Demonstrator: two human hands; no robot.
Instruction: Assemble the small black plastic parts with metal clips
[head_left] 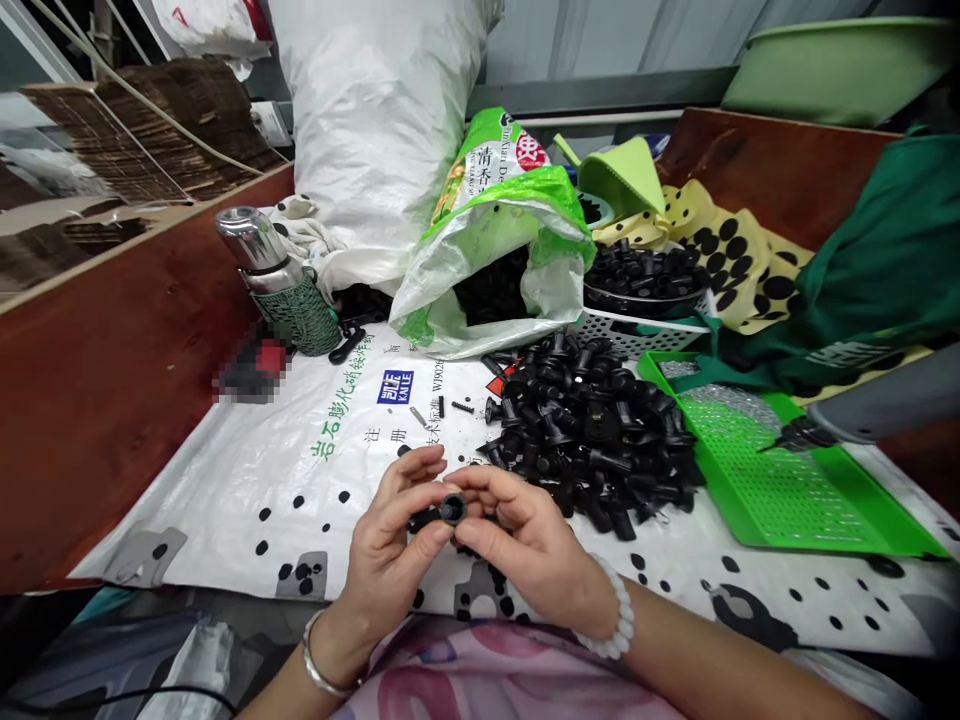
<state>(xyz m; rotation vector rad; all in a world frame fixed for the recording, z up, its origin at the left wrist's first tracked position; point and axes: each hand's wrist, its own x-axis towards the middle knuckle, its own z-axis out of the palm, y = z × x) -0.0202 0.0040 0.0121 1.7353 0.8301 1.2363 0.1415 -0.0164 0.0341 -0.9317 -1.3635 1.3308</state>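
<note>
A black plastic flanged fitting (452, 509), seemingly hollow-ended.

An electric screwdriver (877, 400) reaches over a green tray (892, 525) of screws (750, 470).

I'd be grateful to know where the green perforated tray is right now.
In the head view, the green perforated tray lies at right, beside the heap of black plastic fittings.
</note>
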